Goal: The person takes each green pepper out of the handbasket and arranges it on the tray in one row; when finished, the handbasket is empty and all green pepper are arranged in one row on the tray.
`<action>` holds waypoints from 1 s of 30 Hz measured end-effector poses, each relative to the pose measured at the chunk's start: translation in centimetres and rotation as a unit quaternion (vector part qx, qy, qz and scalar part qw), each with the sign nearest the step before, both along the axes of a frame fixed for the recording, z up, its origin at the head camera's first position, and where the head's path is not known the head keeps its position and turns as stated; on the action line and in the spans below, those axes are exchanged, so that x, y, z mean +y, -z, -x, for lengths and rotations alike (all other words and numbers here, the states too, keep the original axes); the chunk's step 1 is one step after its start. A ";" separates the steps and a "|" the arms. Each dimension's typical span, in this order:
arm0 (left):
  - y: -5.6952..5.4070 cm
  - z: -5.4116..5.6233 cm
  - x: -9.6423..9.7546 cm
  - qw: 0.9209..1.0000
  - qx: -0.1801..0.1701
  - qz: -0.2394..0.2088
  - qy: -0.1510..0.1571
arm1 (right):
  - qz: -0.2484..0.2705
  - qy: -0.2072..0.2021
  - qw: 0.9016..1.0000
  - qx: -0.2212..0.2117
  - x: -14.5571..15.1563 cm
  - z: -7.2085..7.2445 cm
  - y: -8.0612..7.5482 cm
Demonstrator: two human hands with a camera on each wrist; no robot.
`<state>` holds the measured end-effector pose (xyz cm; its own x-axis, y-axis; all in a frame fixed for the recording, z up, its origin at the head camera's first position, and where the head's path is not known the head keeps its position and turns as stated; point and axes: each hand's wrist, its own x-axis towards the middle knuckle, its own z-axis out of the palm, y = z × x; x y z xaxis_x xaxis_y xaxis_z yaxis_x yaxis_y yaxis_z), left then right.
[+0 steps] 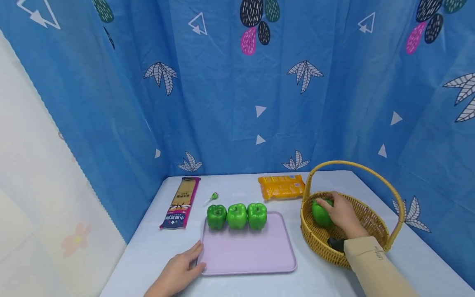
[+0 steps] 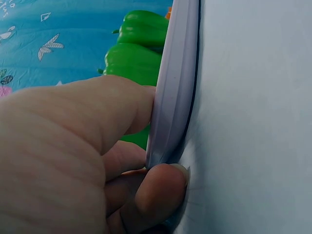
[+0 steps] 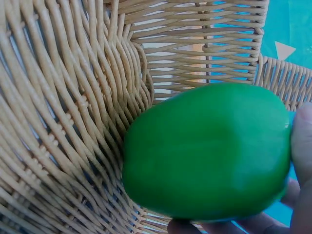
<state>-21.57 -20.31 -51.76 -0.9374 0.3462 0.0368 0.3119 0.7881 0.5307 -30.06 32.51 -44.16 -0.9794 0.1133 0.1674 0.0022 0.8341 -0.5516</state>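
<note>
Inside the wicker basket, my right hand grips a green bell pepper, its thumb and fingers around one end. The right wrist view shows the pepper close against the woven wall. At the left, my left hand holds the near left corner of the pale purple tray, with thumb and fingers at the rim. Three more green bell peppers stand in a row along the tray's far edge. Part of the right palm is hidden in the right wrist view.
An orange packet lies at the back, left of the basket. A long noodle-like packet lies at the back left, near a green lollipop. The basket's tall handle arches over it. A blue curtain hangs behind the table.
</note>
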 end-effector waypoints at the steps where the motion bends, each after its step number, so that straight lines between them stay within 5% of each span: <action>1: 0.0 0.0 0.0 1.000 0.000 0.001 0.000 | -0.005 -0.003 1.000 0.007 0.0 0.0 0.0; 9: 0.1 0.1 0.0 1.000 0.001 0.006 0.003 | -0.015 -0.012 0.999 0.040 -0.1 -0.2 0.0; 30: -0.2 0.0 0.1 1.000 0.005 0.008 0.002 | -0.007 -0.011 1.000 -0.006 -0.3 -0.5 -0.2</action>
